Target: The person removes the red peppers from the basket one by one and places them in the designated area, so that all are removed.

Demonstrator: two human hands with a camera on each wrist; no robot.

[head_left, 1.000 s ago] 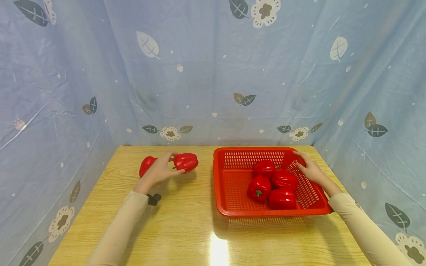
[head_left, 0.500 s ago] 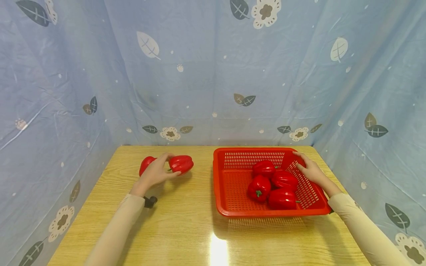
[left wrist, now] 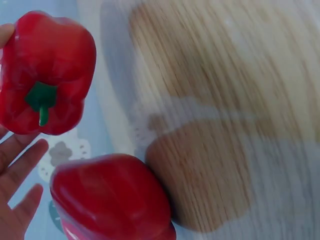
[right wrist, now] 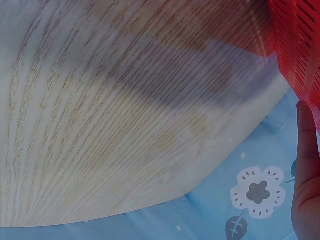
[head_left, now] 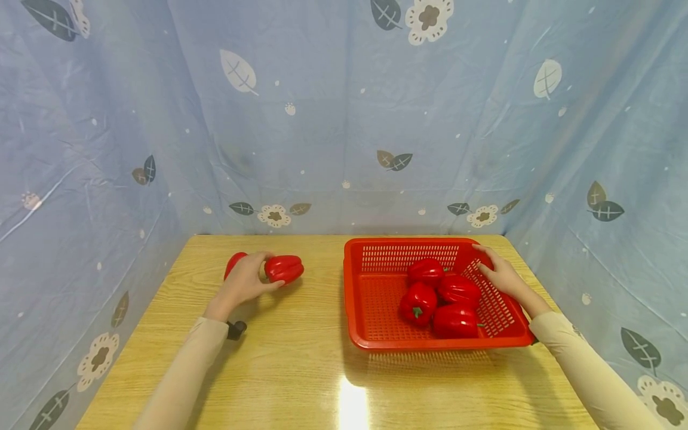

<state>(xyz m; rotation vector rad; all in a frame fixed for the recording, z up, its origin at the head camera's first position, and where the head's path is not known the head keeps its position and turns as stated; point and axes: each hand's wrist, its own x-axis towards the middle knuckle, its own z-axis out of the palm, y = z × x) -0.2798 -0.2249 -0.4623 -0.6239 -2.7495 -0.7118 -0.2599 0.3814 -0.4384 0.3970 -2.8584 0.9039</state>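
My left hand (head_left: 244, 282) holds a red bell pepper (head_left: 285, 269) between thumb and fingers, low over the left part of the table. In the left wrist view this pepper (left wrist: 47, 70) turns its green stem toward the camera. Partly hidden behind the hand is a second red bell pepper (head_left: 234, 263), also seen below the held pepper (left wrist: 110, 195) in the left wrist view. On the right, my right hand (head_left: 504, 278) grips the right rim of a red plastic basket (head_left: 357, 345). One straight finger (right wrist: 307, 145) lies along its outer wall. Several red bell peppers (head_left: 420, 303) sit in the basket's right half.
A light wooden table (head_left: 301, 370) lies under everything. Blue patterned cloth (head_left: 322, 149) hangs behind it and along both sides. A bright reflection shows near the table's front. The basket's left half shows bare mesh (head_left: 378, 298).
My left hand has moved left and slightly nearer, bringing its bell pepper closer to the other one on the table. The right hand, the basket and the peppers inside have stayed in place.
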